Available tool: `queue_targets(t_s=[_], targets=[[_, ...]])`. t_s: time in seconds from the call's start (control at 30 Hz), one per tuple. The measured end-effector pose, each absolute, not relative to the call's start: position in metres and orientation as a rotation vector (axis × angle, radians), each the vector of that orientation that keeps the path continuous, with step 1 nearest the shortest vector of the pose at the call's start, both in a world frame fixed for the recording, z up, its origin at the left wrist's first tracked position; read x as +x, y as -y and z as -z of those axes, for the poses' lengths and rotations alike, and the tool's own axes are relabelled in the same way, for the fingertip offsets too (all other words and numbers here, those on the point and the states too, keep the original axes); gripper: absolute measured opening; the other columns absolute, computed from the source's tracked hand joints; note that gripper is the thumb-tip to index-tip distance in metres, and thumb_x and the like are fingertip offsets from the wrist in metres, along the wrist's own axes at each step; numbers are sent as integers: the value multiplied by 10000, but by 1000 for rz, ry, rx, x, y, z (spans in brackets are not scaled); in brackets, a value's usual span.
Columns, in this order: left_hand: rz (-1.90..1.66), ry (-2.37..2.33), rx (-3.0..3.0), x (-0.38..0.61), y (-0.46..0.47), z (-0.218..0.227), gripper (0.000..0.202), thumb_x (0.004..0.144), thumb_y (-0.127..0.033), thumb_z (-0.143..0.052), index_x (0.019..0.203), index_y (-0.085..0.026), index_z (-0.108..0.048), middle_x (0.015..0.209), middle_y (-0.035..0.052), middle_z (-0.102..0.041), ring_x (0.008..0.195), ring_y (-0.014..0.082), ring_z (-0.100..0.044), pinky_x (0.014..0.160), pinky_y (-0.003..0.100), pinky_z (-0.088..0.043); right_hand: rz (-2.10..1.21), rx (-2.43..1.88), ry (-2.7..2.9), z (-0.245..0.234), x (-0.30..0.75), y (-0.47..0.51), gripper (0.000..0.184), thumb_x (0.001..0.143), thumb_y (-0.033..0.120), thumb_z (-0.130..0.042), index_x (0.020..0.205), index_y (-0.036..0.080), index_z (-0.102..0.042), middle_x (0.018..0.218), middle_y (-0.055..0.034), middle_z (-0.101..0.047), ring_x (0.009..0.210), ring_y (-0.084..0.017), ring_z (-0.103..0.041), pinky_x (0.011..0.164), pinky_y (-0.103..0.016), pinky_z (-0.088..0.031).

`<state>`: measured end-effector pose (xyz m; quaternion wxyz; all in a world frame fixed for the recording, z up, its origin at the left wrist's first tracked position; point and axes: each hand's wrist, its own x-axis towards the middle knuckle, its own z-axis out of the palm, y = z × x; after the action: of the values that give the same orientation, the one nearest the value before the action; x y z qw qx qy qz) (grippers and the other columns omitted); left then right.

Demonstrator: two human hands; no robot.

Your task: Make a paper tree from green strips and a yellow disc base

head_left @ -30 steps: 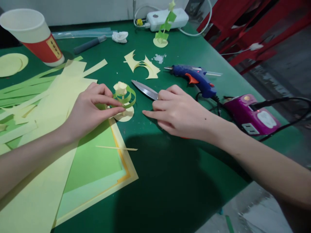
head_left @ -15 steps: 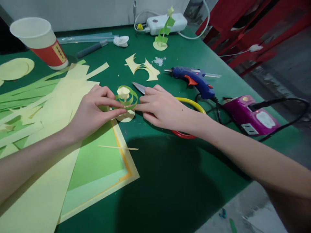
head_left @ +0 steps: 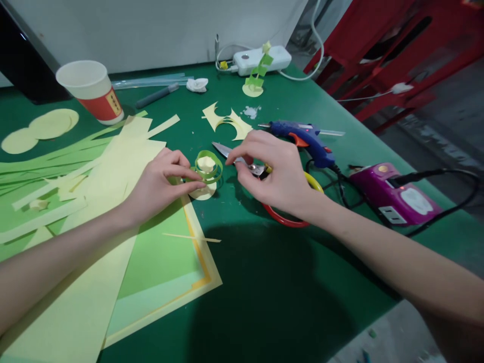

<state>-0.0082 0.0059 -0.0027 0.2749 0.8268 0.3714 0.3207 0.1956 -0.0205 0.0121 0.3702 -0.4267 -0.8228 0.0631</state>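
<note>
My left hand pinches the lower left side of a curled green paper strip. The strip loops around a pale yellow paper star, which stands over a round yellow paper base. My right hand hovers to the right of it, thumb and fingers apart, with nothing between them. Partly beneath that hand lie scissors with red and yellow handles, blades pointing left. A finished-looking paper plant with green leaves and a star top stands at the back.
Beyond my right hand are a blue glue gun and a purple power adapter. Yellow and green paper sheets cover the left side. A paper cup, a pen, paper scraps and a white power strip lie farther back.
My right hand has lifted off the green strip and drawn back to the right, its fingers opening. My left hand still pinches the strip. The view has tilted up slightly.
</note>
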Motion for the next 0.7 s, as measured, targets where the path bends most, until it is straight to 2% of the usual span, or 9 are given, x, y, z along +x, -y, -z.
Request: queue_targets(t_s=[0.1, 0.2, 0.37, 0.53, 0.6, 0.7], targets=[[-866, -995, 2228, -9, -6, 4, 92, 719, -288, -690, 732, -205, -729, 692, 19, -549, 723, 167, -459, 624, 306, -383, -373, -1059, 1967, -18, 186, 23, 93, 732, 159, -620, 818, 154, -653, 734, -18, -522, 658, -111, -475, 582, -255, -374], [-878, -982, 2230, -10, -7, 5, 80, 723, -286, -690, 748, -222, -730, 684, 16, -537, 718, 169, -456, 617, 306, -377, -488, -1028, 1924, -19, 177, 23, 84, 702, 203, -682, 778, 176, -660, 708, 2, -520, 627, -91, -453, 533, -235, -343], [-871, -985, 2238, -10, -7, 6, 77, 714, -286, -699, 751, -225, -726, 698, 9, -535, 718, 162, -455, 634, 302, -374, -577, -1057, 1893, -19, 169, 21, 49, 696, 121, -665, 687, 169, -664, 641, 21, -498, 567, -65, -404, 487, -225, -289], [-896, -1107, 2158, -9, -2, 0, 266, 654, -405, -725, 811, -200, -662, 734, -2, -571, 763, 174, -487, 684, 304, -386, -550, -1135, 1869, -25, 172, 21, 77, 698, 105, -653, 677, 178, -664, 636, 20, -515, 556, -73, -402, 498, -242, -298], [-954, -1148, 2093, -9, 0, -2, 270, 703, -407, -679, 841, -186, -609, 777, 0, -570, 796, 173, -501, 716, 299, -396, -485, -1165, 1861, -28, 176, 21, 86, 689, 102, -660, 663, 184, -655, 634, 16, -528, 562, -83, -407, 500, -250, -301], [-1009, -1145, 2064, -11, 0, -3, 149, 831, -311, -521, 784, -174, -555, 796, 8, -567, 797, 157, -510, 733, 289, -403, -403, -1183, 1834, -30, 183, 20, 116, 675, 108, -677, 609, 186, -624, 610, 16, -524, 563, -90, -407, 500, -255, -295]])
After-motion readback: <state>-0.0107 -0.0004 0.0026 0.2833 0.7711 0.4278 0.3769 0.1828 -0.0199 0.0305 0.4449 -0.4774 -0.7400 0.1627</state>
